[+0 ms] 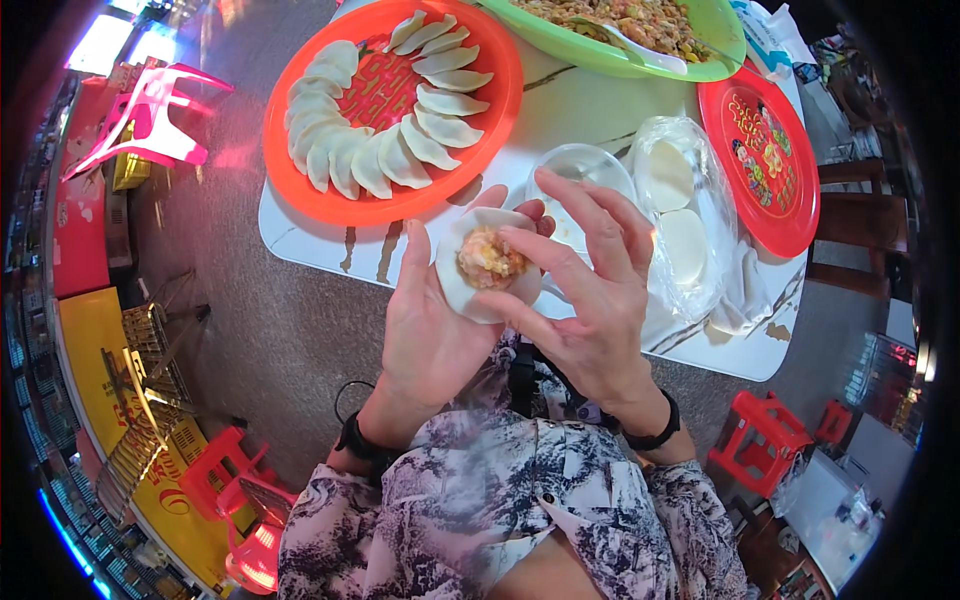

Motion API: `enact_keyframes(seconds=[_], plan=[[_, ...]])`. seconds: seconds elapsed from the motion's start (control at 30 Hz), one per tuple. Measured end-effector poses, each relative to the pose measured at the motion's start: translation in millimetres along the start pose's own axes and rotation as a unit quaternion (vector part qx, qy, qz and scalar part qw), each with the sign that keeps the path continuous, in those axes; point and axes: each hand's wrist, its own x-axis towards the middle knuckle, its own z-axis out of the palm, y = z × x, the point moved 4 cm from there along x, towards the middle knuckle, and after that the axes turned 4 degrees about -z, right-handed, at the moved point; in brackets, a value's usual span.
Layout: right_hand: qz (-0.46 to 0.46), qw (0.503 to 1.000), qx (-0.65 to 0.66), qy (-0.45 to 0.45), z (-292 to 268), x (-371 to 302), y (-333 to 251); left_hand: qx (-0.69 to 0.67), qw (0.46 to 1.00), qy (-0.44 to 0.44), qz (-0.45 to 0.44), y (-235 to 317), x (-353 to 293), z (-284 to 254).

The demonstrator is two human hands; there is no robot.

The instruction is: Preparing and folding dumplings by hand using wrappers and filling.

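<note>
On the palm and fingers of my left hand (430, 335) lies a round white dumpling wrapper (456, 285), with a mound of meat filling (489, 258) in its middle. My right hand (600, 310) holds the wrapper's right side, thumb at its lower edge and index finger by the filling. The wrapper is still spread out flat around the mound. Just beyond my hands, a red-orange tray (290, 190) bears several folded dumplings (400, 160) in a ring. Partly hidden behind my right hand stands a small pale bowl (575, 158).
A green basin (600, 52) of filling with a pale spoon (640, 45) stands at the far edge. Plastic-bagged wrappers (685, 245) lie right of the bowl, beside a red patterned tray (768, 165). Red stools (758, 440) and a pink chair (150, 115) stand around the white table (330, 240).
</note>
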Motion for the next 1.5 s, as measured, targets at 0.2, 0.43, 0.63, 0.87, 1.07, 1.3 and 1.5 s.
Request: enact_keyframes(seconds=[0.2, 0.43, 0.63, 0.87, 1.07, 1.3, 1.5], plan=[[-0.039, 0.999, -0.012, 0.016, 7, -7, 0, -0.067, 0.994, -0.081, -0.011, -3, -2, -3], [0.005, 1.000, 0.028, 0.011, 9, 2, -3, 0.012, 0.999, -0.045, -0.012, -3, -1, -3], [0.006, 1.000, 0.021, -0.011, 20, -1, 0, -0.023, 0.993, -0.112, -0.031, -2, -3, -4], [-0.028, 0.999, 0.019, 0.036, 8, 2, -3, 0.095, 0.995, 0.016, 0.016, -1, 0, -1], [-0.009, 0.999, 0.039, 0.005, 12, -3, 0, -0.076, 0.991, -0.109, -0.028, 0, -2, -1], [-0.025, 0.999, -0.031, 0.007, -2, -20, -6, 0.025, 1.000, -0.008, 0.012, 5, -4, -2], [0.002, 0.999, -0.038, -0.037, -5, -20, -6, 0.011, 1.000, -0.023, -0.010, 3, -3, 6]])
